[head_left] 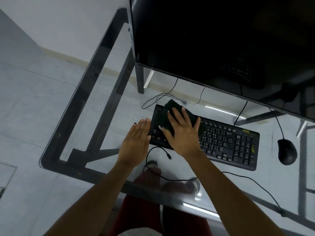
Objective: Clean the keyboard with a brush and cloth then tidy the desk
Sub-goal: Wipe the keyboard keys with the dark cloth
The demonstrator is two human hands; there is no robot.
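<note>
Glass desk [71, 103] carries 1 keyboard [228, 142], 1 mouse [287, 151] at its right and 1 monitor [221, 40], cut off above. The right hand [180, 132] presses 1 black cloth [172, 108] flat on the keyboard's left end, apparently hiding keys; the left hand [136, 142] rests open against its left edge.

Bare forearms without sleeves, dark-painted fingernails on both hands [136, 140], dark red trousers [136, 217]

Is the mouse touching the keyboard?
Apart. In the head view, bare glass desk shows between the mouse and the keyboard's right end.
</note>
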